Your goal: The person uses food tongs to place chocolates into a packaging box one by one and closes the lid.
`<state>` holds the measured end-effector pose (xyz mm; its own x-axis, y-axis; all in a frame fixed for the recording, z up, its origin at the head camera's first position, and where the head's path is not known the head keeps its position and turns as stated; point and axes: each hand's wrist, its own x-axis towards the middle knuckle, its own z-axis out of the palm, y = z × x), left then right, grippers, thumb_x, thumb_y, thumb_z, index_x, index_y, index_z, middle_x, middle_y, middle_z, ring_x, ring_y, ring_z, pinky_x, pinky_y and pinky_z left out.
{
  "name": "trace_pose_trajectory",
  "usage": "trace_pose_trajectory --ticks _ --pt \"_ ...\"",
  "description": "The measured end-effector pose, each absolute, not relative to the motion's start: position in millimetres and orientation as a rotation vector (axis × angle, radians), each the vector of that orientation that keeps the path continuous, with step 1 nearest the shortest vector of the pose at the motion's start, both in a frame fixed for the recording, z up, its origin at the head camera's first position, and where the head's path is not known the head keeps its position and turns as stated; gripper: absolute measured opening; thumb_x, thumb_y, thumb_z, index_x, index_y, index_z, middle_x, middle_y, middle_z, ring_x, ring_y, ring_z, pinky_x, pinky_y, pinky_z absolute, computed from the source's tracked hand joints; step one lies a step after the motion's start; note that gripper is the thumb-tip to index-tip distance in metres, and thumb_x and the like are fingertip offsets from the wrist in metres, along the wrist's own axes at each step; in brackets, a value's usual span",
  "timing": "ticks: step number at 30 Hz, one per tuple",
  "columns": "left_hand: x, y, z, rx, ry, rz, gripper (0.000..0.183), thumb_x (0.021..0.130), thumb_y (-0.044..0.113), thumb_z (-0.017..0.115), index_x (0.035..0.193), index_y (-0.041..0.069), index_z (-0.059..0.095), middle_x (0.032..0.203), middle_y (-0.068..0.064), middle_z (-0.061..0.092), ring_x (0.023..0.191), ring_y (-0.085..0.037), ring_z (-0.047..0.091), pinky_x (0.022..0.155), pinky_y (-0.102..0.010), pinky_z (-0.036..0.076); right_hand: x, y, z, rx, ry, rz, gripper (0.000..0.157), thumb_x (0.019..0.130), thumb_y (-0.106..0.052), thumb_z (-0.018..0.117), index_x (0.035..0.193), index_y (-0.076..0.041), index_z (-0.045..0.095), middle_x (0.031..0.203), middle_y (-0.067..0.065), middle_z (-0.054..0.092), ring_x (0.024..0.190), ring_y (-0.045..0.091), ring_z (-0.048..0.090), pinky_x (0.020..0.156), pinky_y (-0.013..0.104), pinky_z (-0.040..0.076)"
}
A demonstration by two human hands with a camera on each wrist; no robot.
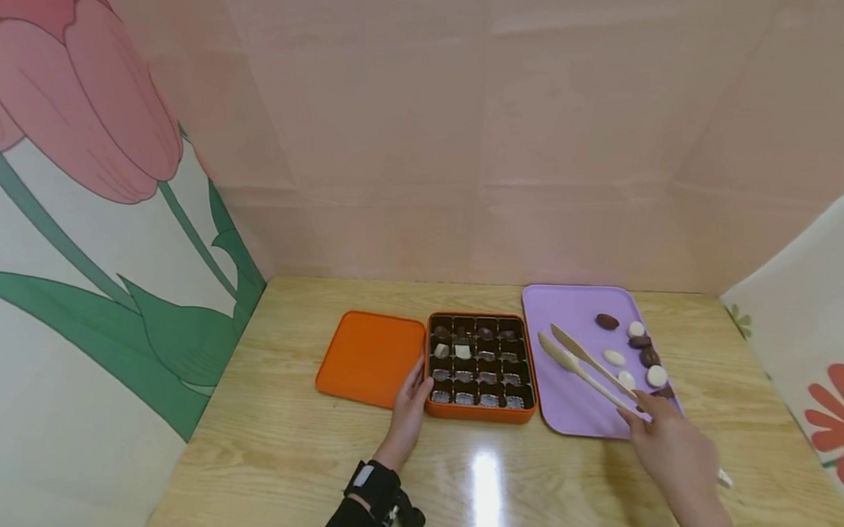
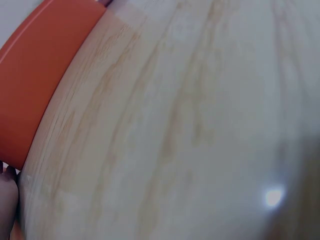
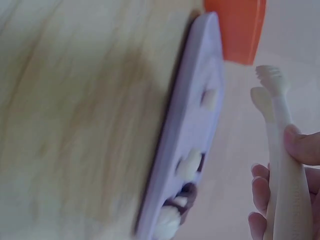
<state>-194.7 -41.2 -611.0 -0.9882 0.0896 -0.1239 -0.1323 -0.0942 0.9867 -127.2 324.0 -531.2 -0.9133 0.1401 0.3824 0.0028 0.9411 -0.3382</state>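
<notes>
My right hand [image 1: 679, 452] grips a pair of cream tongs [image 3: 286, 165], one tip fork-like and the other rounded like a spoon. Their tips are apart over the purple tray [image 1: 561, 406], with nothing between them. On that tray's right half lie several white and dark brown pieces, among them a brown oval chocolate [image 1: 607, 322]. My left hand [image 1: 407, 414] rests against the left side of an orange box [image 1: 482, 413], fingers extended along its wall. Inside the box a dark divided insert [image 1: 488, 377] holds brown pieces in the back row and two white pieces [image 1: 463, 351] in the second.
Left of the box lies a flat orange lid [image 1: 374, 356], partly behind my left hand. Everything stands on a light wooden table [image 1: 275, 463]. A pinkish cloth [image 1: 471, 139] hangs at the back, with flower-printed sheets [image 1: 52, 355] at the sides.
</notes>
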Motion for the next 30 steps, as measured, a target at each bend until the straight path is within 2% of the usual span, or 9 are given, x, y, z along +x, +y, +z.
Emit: trace_pose_trajectory --ticks 8,14,20,30 --pt "-195 -42 -613 -0.030 2.015 2.224 0.056 0.097 0.037 0.046 0.149 0.029 0.027 0.160 -0.003 0.019 0.143 -0.022 0.018 0.119 -0.051 0.020 -119 343 -543 -0.185 -2.808 0.427 0.046 0.081 -0.030 0.067 0.113 0.001 0.064 0.103 0.033 0.066 0.081 0.052 0.060 0.049 0.061 0.046" --pt "-195 -42 -612 -0.023 2.026 2.217 0.055 0.097 0.036 0.045 0.149 0.029 0.027 0.160 -0.004 0.019 0.143 -0.024 0.018 0.119 -0.052 0.020 -116 348 -551 -0.182 -2.836 0.431 0.047 0.080 -0.031 0.068 0.114 0.000 0.064 0.104 0.034 0.066 0.078 0.054 0.060 0.046 0.063 0.044" --pt "-195 -42 -613 -0.028 2.030 2.213 0.054 0.097 0.036 0.046 0.148 0.031 0.027 0.160 -0.004 0.019 0.143 -0.025 0.019 0.118 -0.053 0.021 -114 353 -556 -0.190 -2.830 0.416 0.044 0.078 -0.028 0.069 0.111 0.000 0.065 0.101 0.034 0.065 0.077 0.053 0.060 0.044 0.060 0.043" --pt "-193 -42 -610 -0.036 2.014 2.219 0.054 0.097 0.036 0.045 0.148 0.031 0.027 0.160 -0.001 0.020 0.143 -0.021 0.019 0.119 -0.050 0.020 -110 360 -561 -0.206 -2.843 0.423 0.042 0.079 -0.027 0.069 0.110 0.000 0.064 0.099 0.033 0.066 0.077 0.053 0.060 0.043 0.060 0.043"
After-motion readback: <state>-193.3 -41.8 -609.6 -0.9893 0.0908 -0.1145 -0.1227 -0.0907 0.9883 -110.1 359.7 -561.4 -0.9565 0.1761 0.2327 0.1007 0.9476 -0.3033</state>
